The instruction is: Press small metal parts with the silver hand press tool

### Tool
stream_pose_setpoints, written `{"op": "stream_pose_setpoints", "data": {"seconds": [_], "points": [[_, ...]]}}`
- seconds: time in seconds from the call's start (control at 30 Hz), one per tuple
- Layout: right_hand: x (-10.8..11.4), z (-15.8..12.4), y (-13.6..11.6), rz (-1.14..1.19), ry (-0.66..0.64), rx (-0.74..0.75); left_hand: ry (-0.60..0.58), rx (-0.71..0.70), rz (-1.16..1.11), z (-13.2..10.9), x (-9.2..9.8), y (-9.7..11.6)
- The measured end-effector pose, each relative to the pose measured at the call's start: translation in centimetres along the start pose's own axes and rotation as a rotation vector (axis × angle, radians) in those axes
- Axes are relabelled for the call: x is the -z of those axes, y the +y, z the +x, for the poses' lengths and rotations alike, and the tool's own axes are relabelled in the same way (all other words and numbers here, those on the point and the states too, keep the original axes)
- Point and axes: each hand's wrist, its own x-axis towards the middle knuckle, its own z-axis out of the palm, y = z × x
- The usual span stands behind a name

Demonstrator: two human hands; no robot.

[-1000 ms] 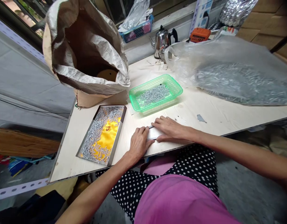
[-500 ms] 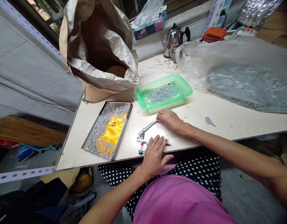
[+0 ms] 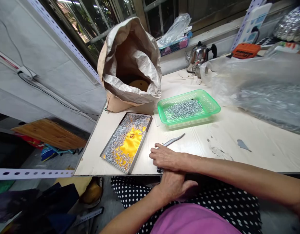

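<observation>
A metal hand tool, which looks like snap-fastener pliers, lies at the table's front edge. Its grey upper handle (image 3: pixel 174 139) points up to the right, while most of its body is covered by my hands. My right hand (image 3: pixel 168 157) is over the tool's head with its fingers curled in; what they hold is hidden. Beneath it, my left hand (image 3: pixel 173 185) reaches up from the table edge, thumb out to the side and fingers hidden. To the left, a shallow metal tray (image 3: pixel 141 143) holds many small silver metal pieces on a yellow lining.
A green plastic basket (image 3: pixel 161 115) with similar silver pieces stands behind my hands. An open woven sack (image 3: pixel 111 78) is at the back left. A clear plastic bag (image 3: pixel 267 94) fills the right, near a steel kettle (image 3: pixel 198 57). A grey scrap (image 3: pixel 243 145) lies on the table.
My right hand has left the handle's end and moved left and down onto the tool's head, crossing over my left fingers. The camera view has shifted left and up.
</observation>
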Motion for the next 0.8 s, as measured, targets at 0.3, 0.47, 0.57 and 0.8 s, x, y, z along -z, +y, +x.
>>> {"op": "stream_pose_setpoints", "data": {"seconds": [0.3, 0.47, 0.57, 0.8], "points": [[8.2, -2.4, 4.5, 0.053, 0.581, -0.458, 0.351, -0.068, 0.186, 0.5, 7.2, -3.7], [11.2, -6.4, 8.0, -0.19, 0.626, -0.825, 0.464, 0.285, 0.414, 2.3, 14.6, -11.2], [8.9, -7.3, 5.5, -0.044, 0.545, -0.77, 0.289, 0.303, 0.431, 3.0, 15.5, -14.8], [1.2, -8.1, -2.0, 0.406, 0.161, -0.748, 0.18, 0.209, 0.322, 3.8, 14.2, -18.7]]}}
